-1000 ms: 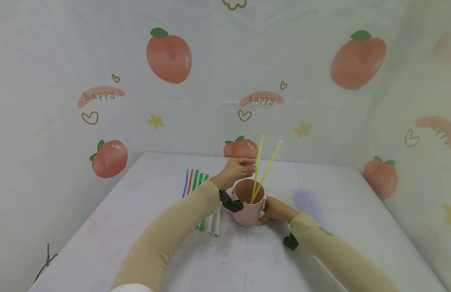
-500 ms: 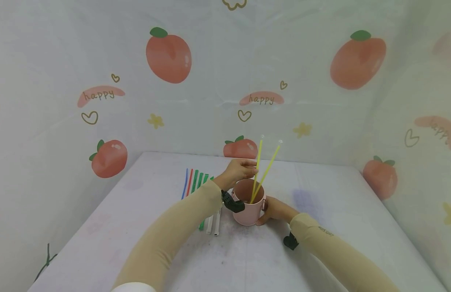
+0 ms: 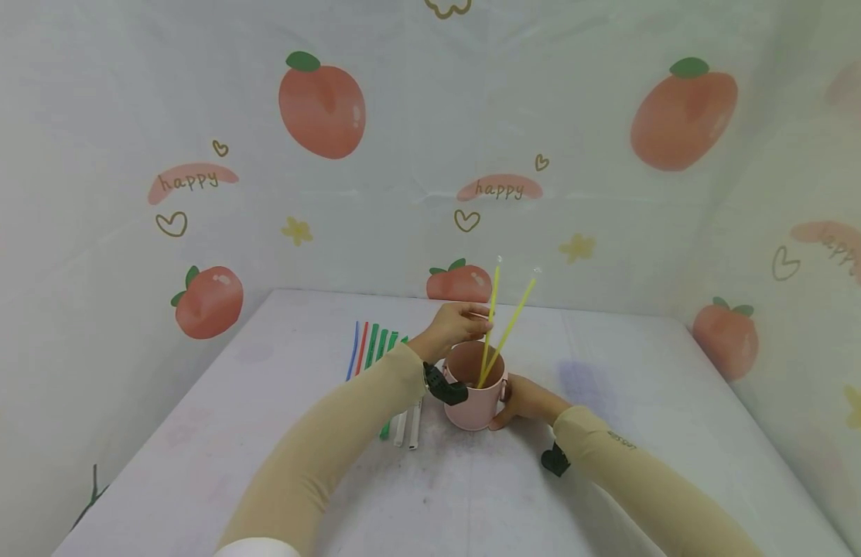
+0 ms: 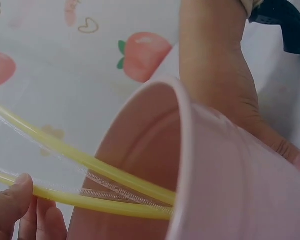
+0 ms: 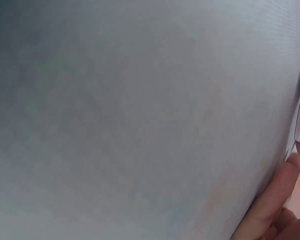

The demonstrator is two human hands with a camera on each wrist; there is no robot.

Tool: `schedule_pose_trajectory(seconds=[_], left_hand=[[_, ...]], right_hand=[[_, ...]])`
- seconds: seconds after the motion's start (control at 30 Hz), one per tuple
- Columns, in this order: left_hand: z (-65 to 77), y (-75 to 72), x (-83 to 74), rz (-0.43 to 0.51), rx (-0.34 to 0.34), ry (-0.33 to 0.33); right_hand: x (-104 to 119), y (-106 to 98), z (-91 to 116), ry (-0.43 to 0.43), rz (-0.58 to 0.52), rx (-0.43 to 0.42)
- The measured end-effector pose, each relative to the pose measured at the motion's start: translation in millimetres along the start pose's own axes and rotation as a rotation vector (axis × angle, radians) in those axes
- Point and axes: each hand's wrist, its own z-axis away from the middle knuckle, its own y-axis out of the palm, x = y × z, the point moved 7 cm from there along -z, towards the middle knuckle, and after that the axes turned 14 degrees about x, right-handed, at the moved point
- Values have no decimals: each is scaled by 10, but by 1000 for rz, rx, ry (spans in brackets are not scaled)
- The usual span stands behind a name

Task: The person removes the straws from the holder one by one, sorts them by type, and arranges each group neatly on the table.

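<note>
On the table stands a pink cup (image 3: 472, 411) with a small handle at its side. Two yellow straws (image 3: 519, 311) in clear wrappers lean out of it. My left hand (image 3: 452, 325) is above the rim, pinching the left straw between thumb and fingers; the left wrist view shows this pinched straw (image 4: 100, 203) below the other one. Low on the cup's right side, my right hand (image 3: 531, 400) holds it by the handle, its thumb against the wall. In the right wrist view only some fingers (image 5: 275, 197) show at the edge.
Left of the cup lies a row of long thin sticks: a blue one (image 3: 353, 348), a red one (image 3: 363, 346), several green ones (image 3: 372, 344) and white ones (image 3: 415, 425). My left forearm crosses over them. A printed curtain (image 3: 402, 116) hangs behind the table (image 3: 472, 495).
My left hand has moved slightly right, and its fingers have closed on the left straw, whose top has tipped slightly left. The right hand and the cup have stayed put.
</note>
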Motion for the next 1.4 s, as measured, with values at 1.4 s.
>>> schedule_pose_trajectory(seconds=[1.4], left_hand=[[218,-539,-398,213,-94,126]], right_hand=[[-64,6,-34,52,2,-18]])
